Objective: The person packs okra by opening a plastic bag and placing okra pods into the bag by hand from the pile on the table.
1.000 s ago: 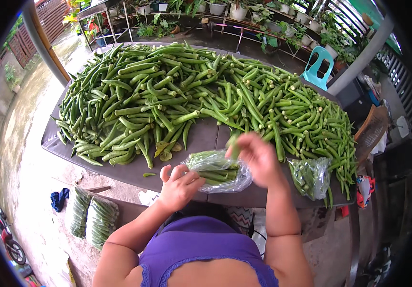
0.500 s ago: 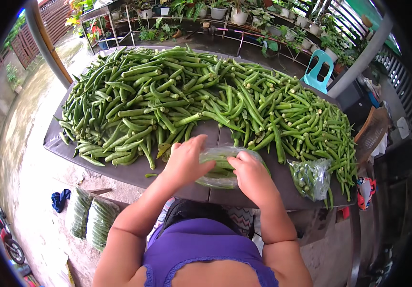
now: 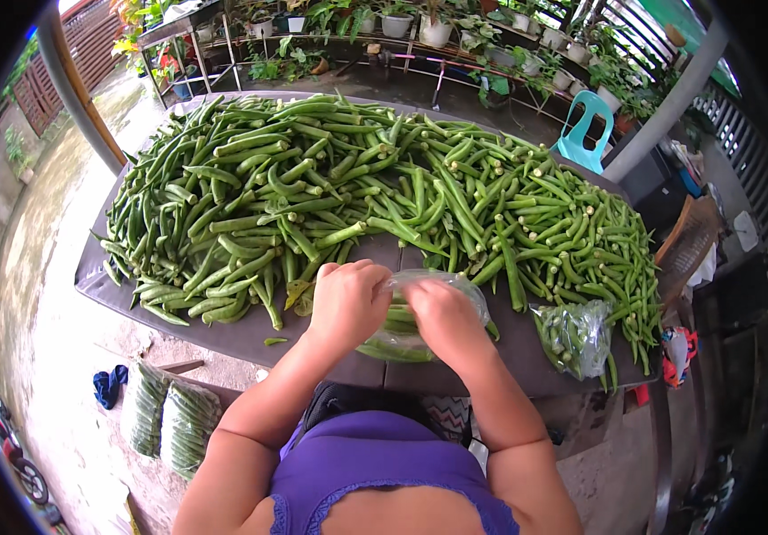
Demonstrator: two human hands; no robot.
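A clear plastic bag (image 3: 406,349) with okra inside lies at the front edge of the table, between my hands. My left hand (image 3: 346,301) is closed at the bag's upper left edge, fingers curled onto the plastic. On the other side, my right hand (image 3: 445,321) reaches over the bag with its fingers bent and closed on the film; the fingertips are slightly blurred. Behind them spreads a large heap of loose green okra (image 3: 250,192), with smaller pods (image 3: 580,236) toward the right. One loose pod (image 3: 275,341) lies left of my left forearm.
Another clear bag of okra (image 3: 573,337) rests at the table's right front. Two filled bags (image 3: 189,428) stand on the floor at left, near a dark blue cloth (image 3: 110,386). A turquoise chair (image 3: 586,134) and potted plants (image 3: 436,32) are beyond the dark tabletop (image 3: 527,361).
My left hand has gone from spread fingers to closed at the bag's edge. My right hand has shifted slightly left over the bag. The whole view has moved a little.
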